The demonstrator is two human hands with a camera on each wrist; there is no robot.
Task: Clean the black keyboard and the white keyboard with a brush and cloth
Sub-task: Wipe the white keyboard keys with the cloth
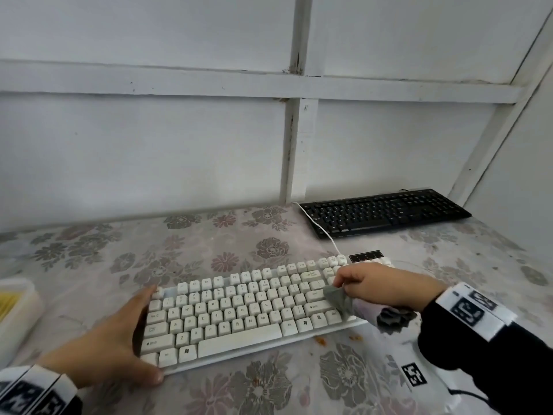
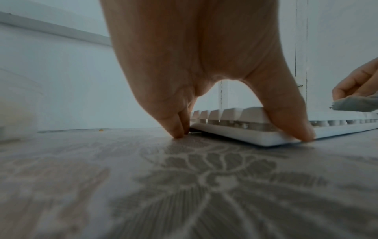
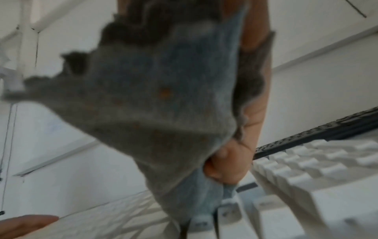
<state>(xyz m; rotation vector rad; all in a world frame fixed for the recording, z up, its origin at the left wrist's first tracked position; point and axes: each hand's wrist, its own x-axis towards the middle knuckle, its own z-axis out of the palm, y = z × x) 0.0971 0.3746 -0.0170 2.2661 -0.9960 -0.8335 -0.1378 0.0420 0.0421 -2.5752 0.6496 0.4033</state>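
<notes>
Open tablecloth (image 1: 209, 244) lies between the white keyboard (image 1: 239, 307) and black keyboard (image 1: 386, 211), crossed by a white cable (image 1: 324, 232).

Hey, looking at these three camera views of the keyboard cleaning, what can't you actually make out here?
- White keyboard: its right end, head view, is hidden under the right hand and grey cloth.
- Black keyboard: key legends too small, head view.
- Brush: not seen in any view.
- White container: cut off by the left edge, contents unclear.
- Cloth, right wrist view: blurred, covers most of the fingers.
- Left hand: its fingertips on the far edge are hidden.
</notes>
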